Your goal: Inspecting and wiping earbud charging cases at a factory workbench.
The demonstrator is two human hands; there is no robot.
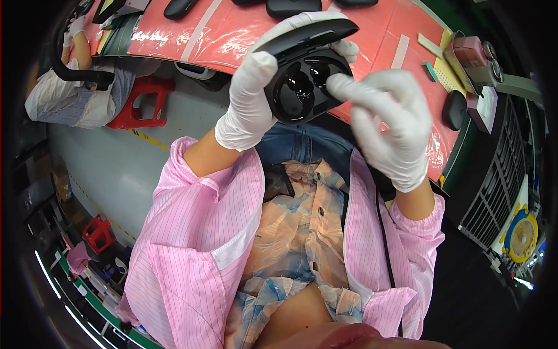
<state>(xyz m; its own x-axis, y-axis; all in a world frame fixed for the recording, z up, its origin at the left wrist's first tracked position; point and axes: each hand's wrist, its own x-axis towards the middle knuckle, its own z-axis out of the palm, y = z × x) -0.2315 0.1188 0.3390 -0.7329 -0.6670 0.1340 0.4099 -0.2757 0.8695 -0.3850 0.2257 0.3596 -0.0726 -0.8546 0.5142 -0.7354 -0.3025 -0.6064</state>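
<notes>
Left grip (246, 96) pinches open black case (317, 104), glossy wells (290, 103) inside; right grip (394, 116) blurred, unclear.

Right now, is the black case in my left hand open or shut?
Open. The black case has its lid raised, exposing the glossy interior.

Landmark: clamshell case (305, 70) | left and behind: left hand (249, 90) | right: right hand (394, 119) | beyond: table mat (375, 35), bearing closed case (295, 7) | right, by mat edge: another closed case (454, 110) | far left: stool (158, 86) | far right, near side: electric fan (523, 234)
</notes>
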